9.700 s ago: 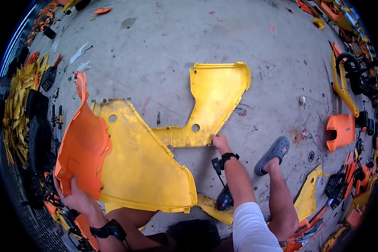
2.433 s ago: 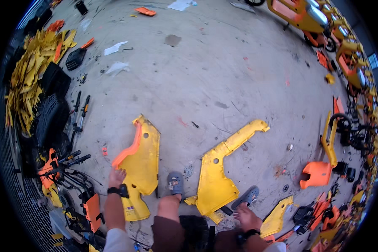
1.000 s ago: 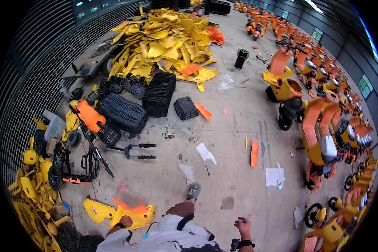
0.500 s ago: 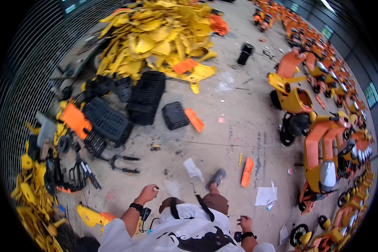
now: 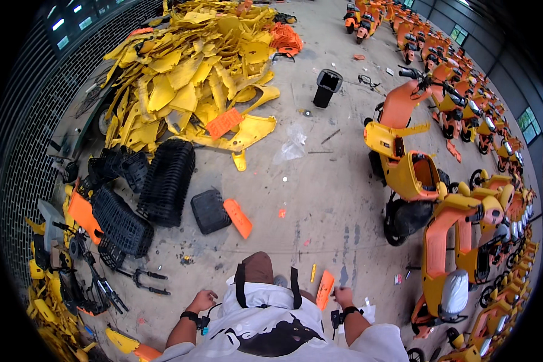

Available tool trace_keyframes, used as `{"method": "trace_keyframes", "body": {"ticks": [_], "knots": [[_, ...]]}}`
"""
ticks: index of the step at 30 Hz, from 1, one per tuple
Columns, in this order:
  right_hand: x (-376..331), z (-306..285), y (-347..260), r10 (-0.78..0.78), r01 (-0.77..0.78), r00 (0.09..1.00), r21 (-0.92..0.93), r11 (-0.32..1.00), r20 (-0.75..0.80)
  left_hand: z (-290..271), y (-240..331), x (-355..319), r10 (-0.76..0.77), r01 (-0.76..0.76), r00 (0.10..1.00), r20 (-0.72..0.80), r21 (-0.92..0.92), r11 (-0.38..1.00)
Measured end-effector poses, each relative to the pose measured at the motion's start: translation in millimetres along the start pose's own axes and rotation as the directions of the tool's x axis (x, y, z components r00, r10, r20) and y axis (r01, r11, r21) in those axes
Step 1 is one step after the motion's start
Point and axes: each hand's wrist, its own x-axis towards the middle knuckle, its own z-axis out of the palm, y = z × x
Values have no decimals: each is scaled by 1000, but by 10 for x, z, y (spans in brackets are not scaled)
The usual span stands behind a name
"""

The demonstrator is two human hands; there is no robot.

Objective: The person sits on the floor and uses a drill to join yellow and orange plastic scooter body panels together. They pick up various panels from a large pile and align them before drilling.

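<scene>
My left hand hangs by my side with loosely curled fingers and nothing in it. My right hand is also empty and hangs just right of a small orange strip that lies on the concrete floor. A yellow and orange body panel lies behind me at the lower left. Ahead of me, an orange flat panel rests beside a single black basket.
A large heap of yellow body panels fills the far left, with stacked black baskets before it. Orange and yellow scooters line the right side. A black bin and a clear plastic bag sit mid-floor. Black forks lie at left.
My left hand has let go of the yellow panel, which now lies behind me. I have stood up and moved toward the heap and scooters; both hands hang free.
</scene>
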Motion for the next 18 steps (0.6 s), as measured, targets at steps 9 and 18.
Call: {"method": "trace_keyframes", "body": {"ticks": [9,18], "knots": [[1872,-408,-2345,-54,34,994,193,981,100,-670,1018,1934,-198,199,979,41,-14,980],[3666,-702,-3427,-145,141,989,-120,983,-30,-2090,3167,3846,178,-172,948,-265,47,984]]}}
